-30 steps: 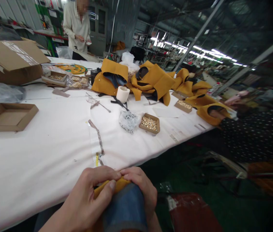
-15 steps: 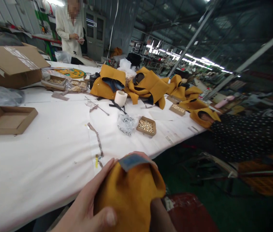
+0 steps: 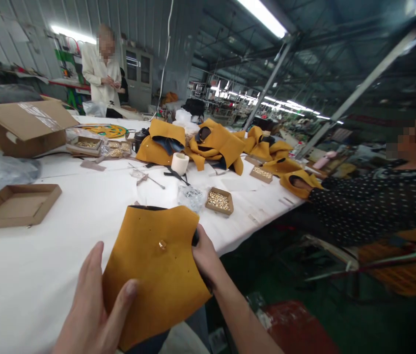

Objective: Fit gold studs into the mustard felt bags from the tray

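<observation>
I hold a mustard-yellow fabric piece (image 3: 156, 270) flat in front of me over the near edge of the white table (image 3: 64, 236). A small gold stud (image 3: 162, 244) sits near its middle. My left hand (image 3: 93, 305) grips its lower left edge, thumb on top and fingers behind. My right hand (image 3: 205, 255) pinches its right edge. Beyond it lie a small box of gold studs (image 3: 219, 200) and a clear bag of silver parts (image 3: 191, 194).
Several more yellow fabric pieces (image 3: 208, 145) are piled at the table's far side beside a white tape roll (image 3: 180, 163). An empty cardboard tray (image 3: 14, 205) and a big carton (image 3: 23, 125) sit left. A person in dotted sleeves (image 3: 370, 206) works at right; another stands far back (image 3: 102, 73).
The bunched fabric has been opened out and raised flat, showing its yellow face with the stud. My hands have moved apart to its edges. The camera has tilted up.
</observation>
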Motion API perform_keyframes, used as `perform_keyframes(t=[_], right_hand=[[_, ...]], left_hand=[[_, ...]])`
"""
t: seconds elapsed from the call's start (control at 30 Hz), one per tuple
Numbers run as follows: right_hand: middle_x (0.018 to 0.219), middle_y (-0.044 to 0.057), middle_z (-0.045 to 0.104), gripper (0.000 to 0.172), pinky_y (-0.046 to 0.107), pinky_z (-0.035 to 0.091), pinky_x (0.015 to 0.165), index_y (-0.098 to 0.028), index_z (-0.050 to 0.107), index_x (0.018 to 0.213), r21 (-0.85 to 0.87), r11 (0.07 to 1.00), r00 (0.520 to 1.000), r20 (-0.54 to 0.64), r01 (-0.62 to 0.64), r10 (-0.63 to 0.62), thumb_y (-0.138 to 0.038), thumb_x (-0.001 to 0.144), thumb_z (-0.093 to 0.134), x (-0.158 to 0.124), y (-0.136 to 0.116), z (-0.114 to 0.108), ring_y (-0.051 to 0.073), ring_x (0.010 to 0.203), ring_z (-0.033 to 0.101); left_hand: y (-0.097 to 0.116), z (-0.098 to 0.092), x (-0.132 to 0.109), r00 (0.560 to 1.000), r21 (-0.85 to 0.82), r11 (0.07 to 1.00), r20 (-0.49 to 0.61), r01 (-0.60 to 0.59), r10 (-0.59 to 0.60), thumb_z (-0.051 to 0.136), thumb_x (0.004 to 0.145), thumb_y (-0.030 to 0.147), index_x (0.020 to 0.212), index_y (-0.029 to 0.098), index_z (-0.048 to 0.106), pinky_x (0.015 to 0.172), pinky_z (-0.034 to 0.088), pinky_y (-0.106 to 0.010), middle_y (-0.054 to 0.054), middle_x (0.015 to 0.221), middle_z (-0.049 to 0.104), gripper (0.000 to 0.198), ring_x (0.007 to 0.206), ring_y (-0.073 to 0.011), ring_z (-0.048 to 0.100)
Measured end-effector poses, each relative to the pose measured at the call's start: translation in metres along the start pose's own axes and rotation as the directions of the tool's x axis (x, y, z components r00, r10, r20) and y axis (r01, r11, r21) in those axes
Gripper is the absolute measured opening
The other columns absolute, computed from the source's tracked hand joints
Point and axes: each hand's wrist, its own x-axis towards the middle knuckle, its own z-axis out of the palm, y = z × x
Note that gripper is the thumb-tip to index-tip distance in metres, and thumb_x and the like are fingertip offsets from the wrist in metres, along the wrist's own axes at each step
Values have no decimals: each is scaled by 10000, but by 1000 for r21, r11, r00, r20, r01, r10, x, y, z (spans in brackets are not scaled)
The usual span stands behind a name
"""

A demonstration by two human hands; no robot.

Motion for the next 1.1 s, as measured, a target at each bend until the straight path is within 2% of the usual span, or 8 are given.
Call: perform_keyframes(t=[0.13, 0.23, 0.47, 0.6, 0.7, 0.77, 0.87, 1.1], right_hand=[[1348, 87, 835, 724, 531, 602, 1152, -240, 693, 1436, -53, 997, 999, 7, -51, 52, -216, 714, 735, 0, -1, 2, 338, 1243, 780], [1260, 95, 842, 632, 508, 611, 1079, -213, 708, 1360, -22, 998, 997, -40, -63, 62, -319, 744, 803, 4, -3, 4, 344, 1162, 779], [1145, 90, 833, 536, 462, 609, 975, -214, 743, 1254, 79, 985, 975, -152, -151, 161, -607, 899, 827, 1, 3, 1, 350, 1115, 769], [1272, 158, 789, 512, 547, 607, 1035, -213, 769, 1280, -381, 923, 981, -194, -59, -17, -530, 901, 903, -8, -2, -8, 424, 1215, 750], [1670, 224, 595, 1054, 677, 493, 1274, -243, 559, 1674, -621, 767, 935, -150, 164, -322, -377, 759, 1067, -7, -9, -13, 498, 1547, 563], [1727, 210, 550, 1202, 708, 437, 1330, -268, 458, 1750, -670, 696, 920, -48, 259, -389, -357, 736, 1097, -2, -13, -14, 487, 1592, 518], [1671, 159, 617, 1070, 629, 491, 1316, -281, 490, 1715, -653, 696, 938, 66, 298, -340, -360, 810, 1055, 5, -16, -15, 414, 1543, 585], [1546, 104, 744, 806, 495, 564, 1254, -271, 697, 1574, -390, 877, 937, 311, 279, -160, -448, 856, 1015, 29, -37, -67, 335, 1427, 704]], left_hand=[[51, -4, 34, 909, 168, 895, 9, -413, 417, 723, 1029, 727, 1863, 360, 234, 1402, 385, -772, -128, 1934, 277, 1035, 1772, -486, 289], [84, 17, 65, 854, 157, 841, 158, -517, 495, 802, 962, 783, 1882, 247, 94, 1425, 357, -730, -213, 1902, 333, 1278, 1757, -479, 335], [77, 78, 119, 776, 301, 728, 387, -616, 497, 717, 1009, 169, 1808, 113, 272, 1441, 227, -773, -259, 1879, 356, 916, 1796, -459, 231], [62, 88, 113, 768, 148, 776, 344, -613, 540, 743, 1038, 256, 1807, 161, 276, 1437, 367, -628, -223, 1925, 237, 905, 1795, -417, 247], [61, 89, 95, 858, 110, 886, 330, -450, 395, 820, 1034, 442, 1625, 76, 497, 1326, 512, -596, -287, 1735, 473, 767, 1616, -440, 514], [65, 88, 85, 827, 162, 898, 481, -409, 290, 888, 978, 555, 1389, 83, 671, 1200, 583, -628, -242, 1462, 659, 662, 1383, -447, 660], [72, 88, 81, 730, 275, 835, 653, -477, 202, 941, 914, 630, 1305, 76, 757, 1139, 577, -689, -205, 1294, 717, 702, 1265, -470, 678], [59, 101, 98, 665, 204, 836, 710, -510, 232, 860, 939, 338, 1402, 177, 761, 1122, 594, -617, -153, 1353, 725, 499, 1256, -413, 678]])
